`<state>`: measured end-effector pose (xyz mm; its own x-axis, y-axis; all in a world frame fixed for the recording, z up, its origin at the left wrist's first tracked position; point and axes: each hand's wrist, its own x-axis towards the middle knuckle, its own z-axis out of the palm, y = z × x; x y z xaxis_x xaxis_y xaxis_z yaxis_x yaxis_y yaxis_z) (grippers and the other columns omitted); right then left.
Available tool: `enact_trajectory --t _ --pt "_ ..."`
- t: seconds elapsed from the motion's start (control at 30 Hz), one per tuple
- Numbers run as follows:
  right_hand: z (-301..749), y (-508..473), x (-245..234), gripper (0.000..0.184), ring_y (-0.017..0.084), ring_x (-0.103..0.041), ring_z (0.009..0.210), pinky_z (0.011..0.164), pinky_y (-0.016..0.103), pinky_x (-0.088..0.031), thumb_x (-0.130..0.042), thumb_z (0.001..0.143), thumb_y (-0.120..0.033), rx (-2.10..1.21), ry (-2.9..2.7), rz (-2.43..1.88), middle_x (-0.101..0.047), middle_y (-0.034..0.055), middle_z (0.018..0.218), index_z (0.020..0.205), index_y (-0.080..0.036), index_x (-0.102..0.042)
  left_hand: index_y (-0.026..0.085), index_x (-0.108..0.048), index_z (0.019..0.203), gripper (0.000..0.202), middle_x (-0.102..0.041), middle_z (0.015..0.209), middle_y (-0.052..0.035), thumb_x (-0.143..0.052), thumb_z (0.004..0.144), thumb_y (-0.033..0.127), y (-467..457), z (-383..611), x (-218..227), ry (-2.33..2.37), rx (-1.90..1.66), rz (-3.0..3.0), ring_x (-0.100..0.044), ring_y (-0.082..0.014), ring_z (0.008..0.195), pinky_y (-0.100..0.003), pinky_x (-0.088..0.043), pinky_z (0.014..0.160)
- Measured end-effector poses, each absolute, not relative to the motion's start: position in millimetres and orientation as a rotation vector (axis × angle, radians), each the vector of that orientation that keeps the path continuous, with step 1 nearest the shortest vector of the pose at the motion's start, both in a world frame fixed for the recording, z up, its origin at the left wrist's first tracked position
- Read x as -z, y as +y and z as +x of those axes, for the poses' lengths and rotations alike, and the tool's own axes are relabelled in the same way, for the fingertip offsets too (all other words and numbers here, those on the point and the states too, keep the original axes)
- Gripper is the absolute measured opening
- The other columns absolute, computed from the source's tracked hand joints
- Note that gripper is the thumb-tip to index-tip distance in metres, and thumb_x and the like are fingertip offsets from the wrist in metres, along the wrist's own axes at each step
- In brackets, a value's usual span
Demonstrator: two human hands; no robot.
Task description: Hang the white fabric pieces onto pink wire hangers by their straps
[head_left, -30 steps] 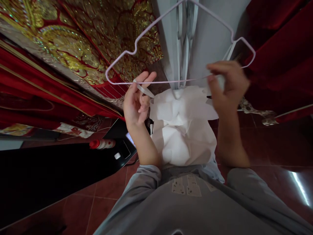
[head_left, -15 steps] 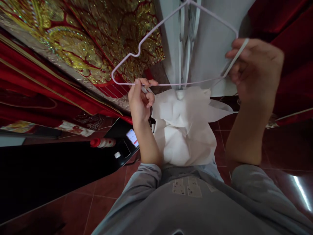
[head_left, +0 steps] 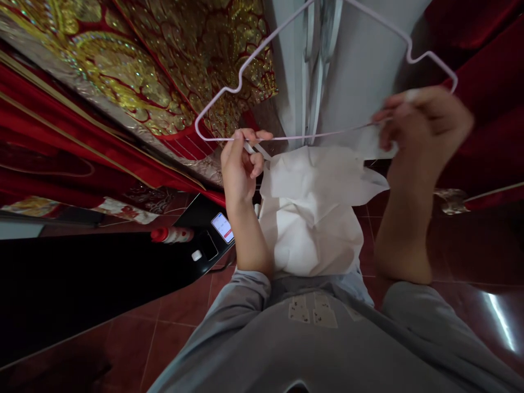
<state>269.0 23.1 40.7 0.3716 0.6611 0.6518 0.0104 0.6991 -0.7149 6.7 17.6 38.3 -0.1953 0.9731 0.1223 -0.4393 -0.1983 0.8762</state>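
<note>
A pale pink clothes hanger (head_left: 262, 53) is held up in front of me, its top cut off by the frame's upper edge. My left hand (head_left: 241, 164) pinches its bottom bar near the left corner, together with a thin white strap (head_left: 262, 151). At the bar's right end, my right hand (head_left: 426, 123) has curled fingers, with a bit of white strap (head_left: 411, 95) across them; the hand hides the hanger's right corner. Below the bar hangs a white, thin cloth (head_left: 311, 218), creased and partly see-through, in front of my body.
Gold-sequinned red garments (head_left: 123, 65) hang at the left, dark red cloth (head_left: 491, 93) at the right. Pale doors with metal handles (head_left: 321, 60) stand ahead. A black table (head_left: 102, 284) at left bears a red-capped bottle (head_left: 172, 234), a lit phone (head_left: 223, 226), a dark phone and a small white case.
The hanger has shifted right and its right shoulder notch now shows. My right hand has lowered toward the bar's end, and the strap stretched over its fingers has mostly gone from sight.
</note>
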Motion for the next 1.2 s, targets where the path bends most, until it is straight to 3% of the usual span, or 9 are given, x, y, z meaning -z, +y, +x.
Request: enact_trajectory --t 0.13,0.23,0.4,0.57,0.67,0.77,0.9,1.03,1.2 --pt "236 11 -47 0.023 0.007 -0.05 0.06 0.057 0.026 -0.039 -0.085 0.091 -0.041 -0.626 -1.602 -0.987 -0.08 0.0004 0.093 0.109 -0.027 -0.085 0.022 -0.068 0.079 0.046 -0.08 0.095 -0.0072 -0.064 0.109 0.057 18 8 -31 0.854 -1.638 0.923 -0.027 -0.0053 0.04 -0.028 -0.019 0.037" --pt "235 16 -41 0.012 0.009 -0.048 0.059 0.059 0.028 -0.041 -0.08 0.095 -0.037 -0.567 -1.647 -1.086 -0.076 -0.0023 0.08 0.103 -0.03 -0.086 0.023 -0.074 0.088 0.037 -0.084 0.109 -0.0107 -0.057 0.109 0.048 19 3 -25 0.86 -1.628 0.936 -0.032 -0.0073 0.043 -0.028 -0.02 0.038" --pt "247 17 -36 0.012 0.008 -0.051 0.061 0.06 0.027 -0.038 -0.076 0.095 -0.022 -0.416 -1.473 -1.145 -0.083 0.0019 0.088 0.089 -0.023 -0.087 0.024 -0.083 0.111 0.03 -0.084 0.131 -0.0112 -0.062 0.095 0.039 22 -21 -9 0.981 -1.744 1.083 -0.05 -0.0111 0.051 -0.03 -0.017 0.038" --pt "252 15 -38 0.013 0.01 -0.063 0.067 0.066 0.026 -0.045 -0.076 0.093 -0.018 -0.413 -1.463 -1.146 -0.075 0.0015 0.071 0.087 -0.02 -0.088 0.03 -0.088 0.108 0.019 -0.086 0.102 0.0003 -0.072 0.098 0.028 32 -37 9 1.078 -1.951 1.314 -0.052 -0.0077 0.051 -0.027 -0.032 0.043" --pt "252 14 -40 0.013 0.01 -0.064 0.068 0.07 0.027 -0.05 -0.077 0.091 -0.015 -0.459 -1.425 -1.118 -0.074 0.0016 0.07 0.085 -0.019 -0.087 0.031 -0.089 0.109 0.012 -0.086 0.105 0.0016 -0.084 0.099 0.029 33 -45 10 1.014 -2.129 1.319 -0.073 -0.0109 0.08 -0.025 -0.058 0.072" --pt "249 14 -44 0.012 0.008 -0.056 0.057 0.063 0.027 -0.048 -0.077 0.089 -0.014 -0.523 -1.331 -1.059 -0.079 0.0034 0.076 0.08 -0.019 -0.084 0.029 -0.089 0.113 0.022 -0.087 0.123 0.0012 -0.089 0.097 0.044 30 -57 4 0.94 -2.08 1.399 -0.076 -0.0198 0.124 -0.038 -0.058 0.114" --pt "243 15 -44 0.012 0.009 -0.059 0.057 0.063 0.028 -0.05 -0.078 0.088 -0.018 -0.607 -1.27 -1.028 -0.079 0.0036 0.076 0.076 -0.019 -0.081 0.029 -0.09 0.108 0.038 -0.085 0.129 -0.004 -0.098 0.083 0.057 25 -71 -9 0.947 -1.868 1.439 -0.079 -0.0268 0.116 -0.044 -0.062 0.112" --pt "238 17 -40 0.012 0.012 -0.064 0.064 0.07 0.031 -0.055 -0.082 0.087 -0.022 -0.631 -1.244 -1.05 -0.078 0.0028 0.076 0.076 -0.022 -0.079 0.024 -0.086 0.119 0.031 -0.083 0.132 0.0 -0.097 0.091 0.031 23 -70 -36 0.935 -1.682 1.427 -0.075 -0.0248 0.121 -0.041 -0.058 0.117" --pt "236 18 -35 0.012 0.013 -0.064 0.068 0.067 0.03 -0.049 -0.079 0.088 -0.023 -0.59 -1.237 -1.05 -0.077 0.0017 0.075 0.076 -0.023 -0.079 0.012 -0.077 0.094 0.013 -0.076 0.088 0.0011 -0.079 0.101 0.002 37 -44 -78 1.185 -1.551 1.225 -0.069 -0.0205 0.117 -0.028 -0.054 0.098"
